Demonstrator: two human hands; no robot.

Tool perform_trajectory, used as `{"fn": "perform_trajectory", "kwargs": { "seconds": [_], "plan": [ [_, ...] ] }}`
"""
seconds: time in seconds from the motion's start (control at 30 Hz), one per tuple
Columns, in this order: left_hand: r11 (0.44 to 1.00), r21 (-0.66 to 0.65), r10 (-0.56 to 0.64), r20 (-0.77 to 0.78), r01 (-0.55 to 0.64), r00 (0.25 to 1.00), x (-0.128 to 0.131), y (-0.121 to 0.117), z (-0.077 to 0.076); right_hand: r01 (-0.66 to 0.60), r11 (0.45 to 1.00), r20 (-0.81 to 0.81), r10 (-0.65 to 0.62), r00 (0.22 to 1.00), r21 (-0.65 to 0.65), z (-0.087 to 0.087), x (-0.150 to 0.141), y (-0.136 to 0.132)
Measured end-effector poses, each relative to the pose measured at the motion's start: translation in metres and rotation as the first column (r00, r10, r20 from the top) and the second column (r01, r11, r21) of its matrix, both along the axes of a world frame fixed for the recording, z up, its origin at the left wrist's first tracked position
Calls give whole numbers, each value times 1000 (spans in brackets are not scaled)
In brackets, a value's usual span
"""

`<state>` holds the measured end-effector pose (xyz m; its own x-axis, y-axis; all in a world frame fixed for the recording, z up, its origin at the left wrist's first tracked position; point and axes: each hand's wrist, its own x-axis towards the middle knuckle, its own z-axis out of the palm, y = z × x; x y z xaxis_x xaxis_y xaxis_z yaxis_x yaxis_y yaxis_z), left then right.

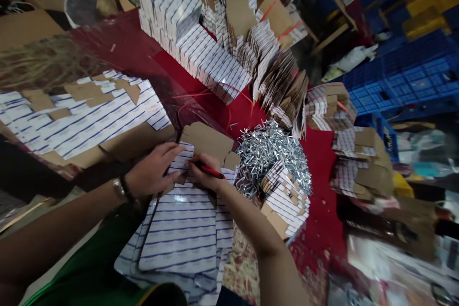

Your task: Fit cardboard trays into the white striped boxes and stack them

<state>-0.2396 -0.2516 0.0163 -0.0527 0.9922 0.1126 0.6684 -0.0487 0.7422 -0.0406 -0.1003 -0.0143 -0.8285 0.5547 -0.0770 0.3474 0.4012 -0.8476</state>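
Observation:
My left hand (pixel 152 170), with a watch at its wrist, lies on a flattened box with its fingers stretched and spread. Beside it my right hand (pixel 206 170) is closed around a red and black pen (pixel 211 170). The pen's front end rests at a small striped flap (pixel 185 153), though the fingers partly hide the tip. Under both hands is a stack of white, blue-striped flattened boxes (pixel 182 234) with brown cardboard (pixel 208 138) showing at its far end.
A heap of shiny metal pieces (pixel 274 148) lies right of my hands, with a small bundle of cut box blanks (pixel 287 198) against it. Folded striped boxes (pixel 201 52) stand in rows at the back. More blanks (pixel 107 119) lie at left; blue crates (pixel 405 74) are at far right.

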Motion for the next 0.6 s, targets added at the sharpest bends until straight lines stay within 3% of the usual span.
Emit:
{"fn": "perform_trajectory", "kwargs": {
  "seconds": [0.1, 0.2, 0.27, 0.3, 0.33, 0.4, 0.43, 0.47, 0.5, 0.53, 0.6],
  "plan": [
    [984, -164, 36, -205, -71, 978, 6, 26, -10, -41, 999, 46, 40, 998, 26, -5, -1, -3],
    [968, -225, 47, -272, -111, 961, 8, 36, -17, -29, 1000, 70, 29, 997, 2, -3, -5, -7],
    [973, -187, 91, -238, -138, 967, 7, 38, -21, 119, 993, 7, -119, 993, -18, 1, -7, -6],
    [975, -150, 127, -212, -161, 969, 7, 38, -22, 252, 967, -56, -253, 966, -30, 6, -6, -2],
    [979, -103, 155, -180, -176, 971, 7, 37, -22, 406, 912, -141, -409, 901, -55, 14, -3, 6],
    [982, 4, 188, -98, -189, 977, 9, 32, -18, 651, 740, -329, -665, 671, -170, 38, 7, 28],
    [982, 63, 179, -53, -176, 982, 10, 27, -15, 700, 669, -397, -731, 555, -251, 53, 14, 42],
    [981, 126, 151, -1, -149, 989, 12, 20, -11, 699, 636, -432, -759, 488, -327, 68, 21, 56],
    [975, 190, 103, 59, -112, 993, 13, 12, -7, 671, 633, -420, -768, 483, -386, 83, 28, 69],
    [966, 248, 41, 125, -71, 991, 14, 2, -2, 622, 657, -369, -754, 544, -426, 94, 33, 79],
    [948, 319, -97, 265, 8, 959, 12, -19, 6, 479, 744, -219, -622, 752, -466, 103, 38, 85]
  ]
}}
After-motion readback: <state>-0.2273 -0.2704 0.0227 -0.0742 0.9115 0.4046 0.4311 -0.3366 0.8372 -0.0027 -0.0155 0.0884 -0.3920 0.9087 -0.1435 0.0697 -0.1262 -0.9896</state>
